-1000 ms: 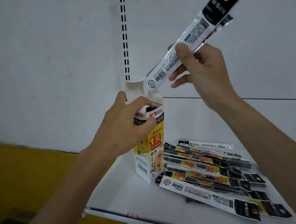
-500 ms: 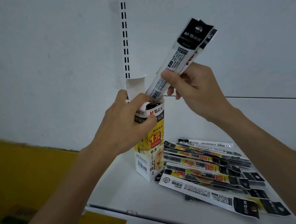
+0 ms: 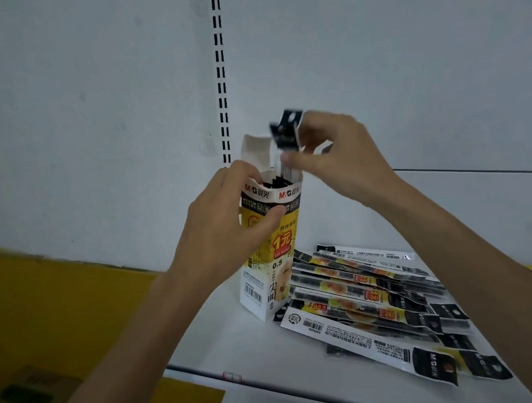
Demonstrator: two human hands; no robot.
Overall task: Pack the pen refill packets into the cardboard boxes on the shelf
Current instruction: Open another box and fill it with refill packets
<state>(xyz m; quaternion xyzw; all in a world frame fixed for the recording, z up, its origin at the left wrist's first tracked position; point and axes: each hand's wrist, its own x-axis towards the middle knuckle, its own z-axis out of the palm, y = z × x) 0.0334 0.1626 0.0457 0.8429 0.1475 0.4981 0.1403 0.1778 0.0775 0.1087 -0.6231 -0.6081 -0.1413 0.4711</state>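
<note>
Head view: left hand (image 3: 228, 227) grips an upright cardboard box (image 3: 272, 259) on the white shelf (image 3: 272, 350). Right hand (image 3: 338, 158) pinches a refill packet (image 3: 287, 131), mostly inside. Best pushed straight down, box steadied. More loose packets (image 3: 371, 292) lie just beside.

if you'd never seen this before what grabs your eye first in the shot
The yellow and white box stands upright mid-frame on the white shelf, flap open, gripped by the left hand. Above its mouth the right hand pinches the black top of a refill packet, most of which is already down inside the box. To the right, a fanned pile of loose packets lies flat on the shelf.
</note>
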